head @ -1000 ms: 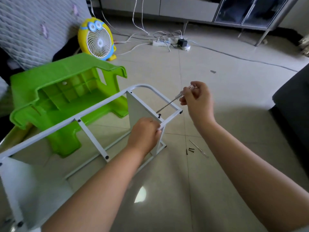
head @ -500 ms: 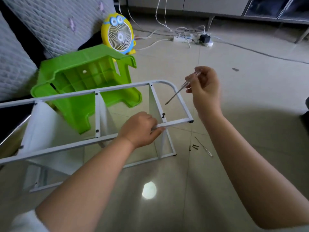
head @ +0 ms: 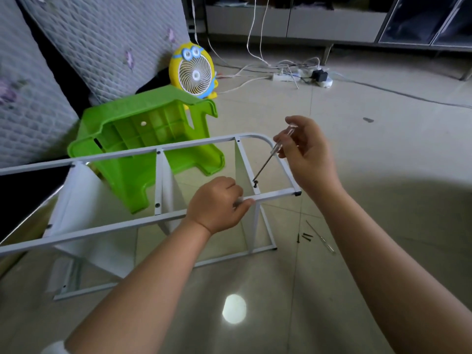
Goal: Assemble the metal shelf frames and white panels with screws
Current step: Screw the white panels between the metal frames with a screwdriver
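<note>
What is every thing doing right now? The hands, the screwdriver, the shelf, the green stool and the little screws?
Left hand: grips the metal shelf frame's near rail.
Right hand: pinches the screwdriver handle.
Screwdriver: tilted, tip on a screw in the frame.
Metal shelf frame: lying on its side, white panels fitted.
Green stool: tipped over on the floor.
Loose screws: lying on the floor.

The shelf frame (head: pixel 76 237) and its panels (head: pixel 76 200) are white, with black screw heads and end caps. The screwdriver (head: pixel 270 157) has a clear handle. The stool (head: pixel 132 175) is bright green. The fan (head: pixel 195 74) is yellow with a blue band and white grille. The quilted cover (head: pixel 107 42) is grey, diamond-stitched, with purple flowers. Loose screws (head: pixel 306 237) are black on glossy beige floor tiles (head: pixel 383 162).
</note>
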Available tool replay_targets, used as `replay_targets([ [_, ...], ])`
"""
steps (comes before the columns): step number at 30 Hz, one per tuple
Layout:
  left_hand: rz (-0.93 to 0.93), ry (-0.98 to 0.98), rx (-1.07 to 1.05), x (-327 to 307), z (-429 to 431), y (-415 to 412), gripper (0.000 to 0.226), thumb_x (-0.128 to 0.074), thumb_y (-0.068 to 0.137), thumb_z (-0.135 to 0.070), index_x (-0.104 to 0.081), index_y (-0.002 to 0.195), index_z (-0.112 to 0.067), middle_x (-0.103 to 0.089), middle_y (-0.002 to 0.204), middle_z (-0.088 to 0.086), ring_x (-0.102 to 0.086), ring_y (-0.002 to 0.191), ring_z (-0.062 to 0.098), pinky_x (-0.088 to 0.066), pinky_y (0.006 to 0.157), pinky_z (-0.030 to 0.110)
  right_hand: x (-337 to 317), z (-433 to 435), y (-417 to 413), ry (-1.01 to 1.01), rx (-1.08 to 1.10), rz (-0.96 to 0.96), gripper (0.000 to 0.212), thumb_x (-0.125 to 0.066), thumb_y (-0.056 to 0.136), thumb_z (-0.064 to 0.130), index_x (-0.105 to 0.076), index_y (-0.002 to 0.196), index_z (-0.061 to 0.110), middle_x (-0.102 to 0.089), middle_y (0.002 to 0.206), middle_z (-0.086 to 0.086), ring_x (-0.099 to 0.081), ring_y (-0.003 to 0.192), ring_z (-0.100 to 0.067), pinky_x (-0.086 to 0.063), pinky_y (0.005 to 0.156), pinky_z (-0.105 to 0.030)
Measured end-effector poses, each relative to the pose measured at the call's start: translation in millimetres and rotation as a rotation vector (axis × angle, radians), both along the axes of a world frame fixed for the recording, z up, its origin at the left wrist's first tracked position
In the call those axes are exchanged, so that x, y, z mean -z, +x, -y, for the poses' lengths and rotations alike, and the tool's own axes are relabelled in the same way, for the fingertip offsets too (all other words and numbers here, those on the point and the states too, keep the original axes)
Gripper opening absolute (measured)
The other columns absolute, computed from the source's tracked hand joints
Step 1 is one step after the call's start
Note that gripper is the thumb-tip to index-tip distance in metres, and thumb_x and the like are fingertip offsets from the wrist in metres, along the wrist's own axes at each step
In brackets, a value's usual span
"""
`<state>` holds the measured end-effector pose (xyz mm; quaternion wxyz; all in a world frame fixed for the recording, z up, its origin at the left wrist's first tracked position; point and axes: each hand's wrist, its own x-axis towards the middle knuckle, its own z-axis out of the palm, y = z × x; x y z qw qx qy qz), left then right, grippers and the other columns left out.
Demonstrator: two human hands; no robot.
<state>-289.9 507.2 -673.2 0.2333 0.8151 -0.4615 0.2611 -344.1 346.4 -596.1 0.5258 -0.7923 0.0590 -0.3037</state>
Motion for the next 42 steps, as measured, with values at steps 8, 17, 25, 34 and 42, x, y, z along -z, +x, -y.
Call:
replay_targets([
  [8, 0.015, -0.08, 0.0, 4.8, -1.3, 3.0, 0.042, -0.053, 0.078, -0.034, -0.057, 0.046, -0.008, -0.049, 0.047, 0.006, -0.052, 0.046, 0.023, -0.042, 0.039, 0.023, 5.8, -5.9, -2.4, -0.235, 0.02, 0.13, 0.031, -0.047, 0.085, 0.008, -0.051, 0.113, -0.004, -0.059, 0.085, 0.001, -0.06, 0.071, -0.005, -0.051, 0.071, -0.02],
  [17, 0.008, -0.079, 0.0, 4.0, -0.3, 2.4, 0.042, -0.053, 0.078, -0.035, -0.055, 0.046, -0.008, -0.048, 0.048, 0.005, -0.051, 0.046, 0.022, -0.041, 0.04, 0.021, 4.0, -6.9, -0.8, -0.369, 0.011, 0.191, 0.031, -0.046, 0.084, 0.013, -0.055, 0.106, -0.007, -0.064, 0.08, -0.014, -0.059, 0.072, -0.014, -0.044, 0.069, -0.007],
  [25, 0.007, -0.069, 0.004, 4.2, -0.8, 2.5, 0.042, -0.053, 0.079, -0.035, -0.056, 0.047, -0.008, -0.049, 0.049, 0.005, -0.051, 0.047, 0.023, -0.042, 0.04, 0.023, 2.0, -2.1, 1.5, -0.401, 0.019, 0.157, 0.024, -0.05, 0.083, 0.0, -0.056, 0.105, -0.008, -0.065, 0.079, -0.016, -0.058, 0.077, -0.015, -0.044, 0.069, -0.008],
  [34, 0.005, -0.076, 0.01, 4.0, -1.5, 2.4, 0.042, -0.054, 0.078, -0.036, -0.056, 0.047, -0.007, -0.049, 0.048, 0.006, -0.051, 0.045, 0.023, -0.043, 0.039, 0.024, -11.2, -0.4, -0.5, -0.468, -0.065, 0.057, 0.029, -0.048, 0.083, 0.007, -0.055, 0.108, -0.005, -0.067, 0.083, -0.014, -0.063, 0.071, -0.023, -0.047, 0.067, -0.019],
  [42, -0.002, -0.067, 0.013, 5.1, -1.6, 3.0, 0.042, -0.054, 0.079, -0.035, -0.057, 0.048, -0.006, -0.05, 0.049, 0.006, -0.05, 0.046, 0.023, -0.042, 0.04, 0.023, -18.1, 5.5, -1.5, -0.454, -0.149, 0.012, 0.03, -0.044, 0.083, 0.006, -0.054, 0.11, -0.004, -0.061, 0.085, 0.0, -0.06, 0.069, -0.007, -0.049, 0.068, -0.011],
])
